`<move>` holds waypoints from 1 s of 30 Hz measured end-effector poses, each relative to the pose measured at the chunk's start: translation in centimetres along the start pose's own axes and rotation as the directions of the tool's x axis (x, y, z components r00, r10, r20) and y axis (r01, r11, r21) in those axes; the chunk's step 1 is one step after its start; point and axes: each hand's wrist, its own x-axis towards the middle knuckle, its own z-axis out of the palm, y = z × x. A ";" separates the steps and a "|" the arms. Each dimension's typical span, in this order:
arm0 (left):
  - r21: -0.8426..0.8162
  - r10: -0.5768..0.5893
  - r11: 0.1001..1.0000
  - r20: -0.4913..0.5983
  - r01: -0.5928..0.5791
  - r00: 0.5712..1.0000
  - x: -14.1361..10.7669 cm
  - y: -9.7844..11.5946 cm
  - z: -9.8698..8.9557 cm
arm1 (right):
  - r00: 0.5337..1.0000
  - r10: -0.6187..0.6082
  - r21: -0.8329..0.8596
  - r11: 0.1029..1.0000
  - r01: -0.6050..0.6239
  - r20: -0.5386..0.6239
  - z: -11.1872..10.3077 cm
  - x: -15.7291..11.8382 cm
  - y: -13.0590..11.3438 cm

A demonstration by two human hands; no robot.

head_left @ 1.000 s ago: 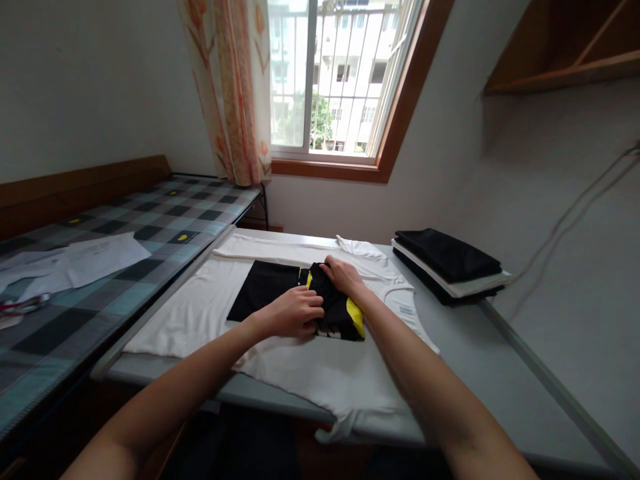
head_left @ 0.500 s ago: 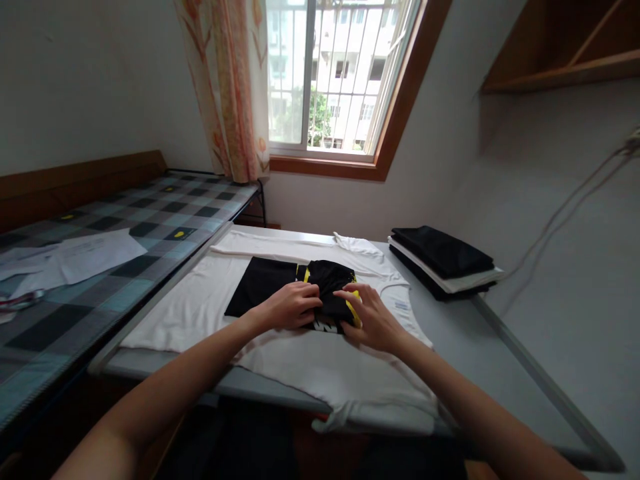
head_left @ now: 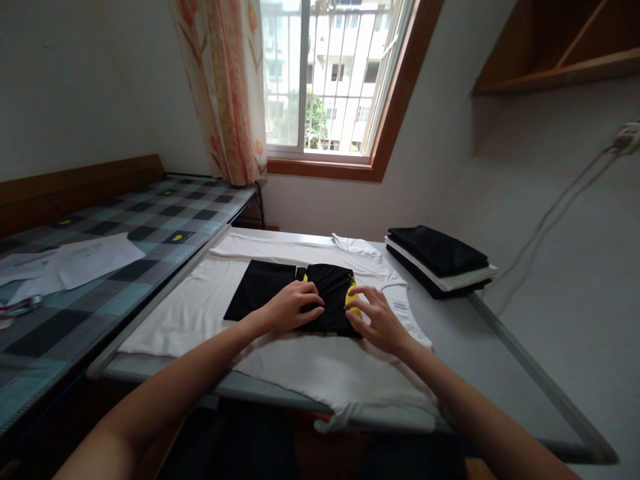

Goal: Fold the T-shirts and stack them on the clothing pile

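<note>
A black garment (head_left: 267,290) with yellow trim, folded into a flat rectangle, lies on a spread-out white T-shirt (head_left: 185,313). My left hand (head_left: 294,305) rests on the middle of the black garment, its fingers loosely bent and lying on the cloth. At the garment's right end is my right hand (head_left: 377,319), its thumb and fingers apart beside the yellow patch (head_left: 353,298). Part of the lower edge of the black garment is hidden behind my left hand.
The white T-shirt covers much of the grey table (head_left: 480,360). A stack of folded black and white clothes (head_left: 437,257) stands at the back right. To the left is a bed with a checked cover (head_left: 195,210) and papers (head_left: 83,263). A window (head_left: 335,80) is ahead.
The bunched right part of the black garment now lies flatter, and its white lettering no longer shows. My right hand has shifted slightly, while my left hand stays on the cloth.
</note>
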 end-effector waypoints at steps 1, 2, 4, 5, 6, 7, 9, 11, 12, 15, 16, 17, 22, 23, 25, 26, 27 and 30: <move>0.025 -0.023 0.999 -0.043 0.024 0.999 0.1 0.0 0.3 | 0.999 0.031 0.014 0.999 -0.031 -0.030 0.3 0.9 -0.1; 0.055 -0.032 0.998 -0.059 0.036 0.998 0.1 -0.1 0.6 | 0.997 0.064 0.022 0.998 -0.063 -0.050 0.7 1.8 -0.2; 0.108 -0.026 0.994 -0.012 0.027 1.000 0.0 -0.2 1.3 | 0.993 0.112 0.016 0.994 -0.112 -0.043 1.7 3.6 -0.5; 0.128 -0.025 0.992 0.028 0.021 0.999 -0.2 -0.3 1.7 | 0.992 0.128 -0.002 0.992 -0.128 -0.018 2.3 4.3 -0.6; 0.142 -0.031 0.990 0.065 0.022 0.997 -0.3 -0.4 2.1 | 0.990 0.141 -0.028 0.990 -0.141 0.016 2.9 4.8 -0.6; 0.150 -0.044 0.988 0.095 0.030 0.994 -0.5 -0.4 2.3 | 0.986 0.155 -0.058 0.987 -0.152 0.055 3.5 5.2 -0.5; 0.148 -0.067 0.988 0.137 0.047 0.988 -0.7 -0.5 2.6 | 0.973 0.187 -0.118 0.978 -0.171 0.137 4.7 5.4 -0.1; 0.124 -0.074 0.991 0.155 0.055 0.985 -0.8 -0.5 2.6 | 0.956 0.208 -0.157 0.971 -0.178 0.206 5.6 5.2 0.4; 0.103 -0.068 0.993 0.158 0.052 0.985 -0.7 -0.5 2.4 | 0.950 0.215 -0.169 0.969 -0.180 0.224 5.9 5.0 0.6; 0.004 -0.050 0.999 0.119 0.050 0.992 -0.1 -1.1 1.5 | 0.954 0.211 -0.155 0.971 -0.181 0.213 6.0 4.8 0.9; -0.022 -0.069 0.997 0.082 0.071 0.994 0.0 -1.5 1.0 | 0.960 0.207 -0.129 0.974 -0.185 0.190 5.8 4.8 1.0; -0.029 -0.115 0.993 0.035 0.116 0.993 0.1 -2.0 0.3 | 0.966 0.207 -0.094 0.976 -0.194 0.156 5.5 4.9 1.0; 0.276 -0.611 0.705 -0.231 0.653 0.757 -0.9 -6.0 -3.7 | 0.878 0.467 -0.108 0.872 -0.477 -0.105 3.4 5.2 1.9; 0.333 -0.695 0.595 -0.244 0.731 0.677 -1.4 -7.0 -4.4 | 0.837 0.531 -0.160 0.822 -0.547 -0.132 3.1 5.1 2.1; 0.385 -0.820 0.432 -0.209 0.816 0.532 -2.4 -8.8 -5.5 | 0.774 0.618 -0.254 0.733 -0.631 -0.136 2.7 4.9 2.7; 0.389 -0.858 0.385 -0.183 0.837 0.480 -2.8 -9.5 -5.9 | 0.758 0.641 -0.282 0.709 -0.646 -0.122 2.7 4.7 2.9; 0.380 -0.882 0.360 -0.159 0.852 0.444 -3.2 -10.1 -6.1 | 0.749 0.654 -0.298 0.698 -0.651 -0.106 2.7 4.6 3.1; 0.305 -0.904 0.358 -0.123 0.882 0.409 -3.7 -11.4 -6.4 | 0.755 0.651 -0.284 0.711 -0.644 -0.084 3.2 4.3 3.6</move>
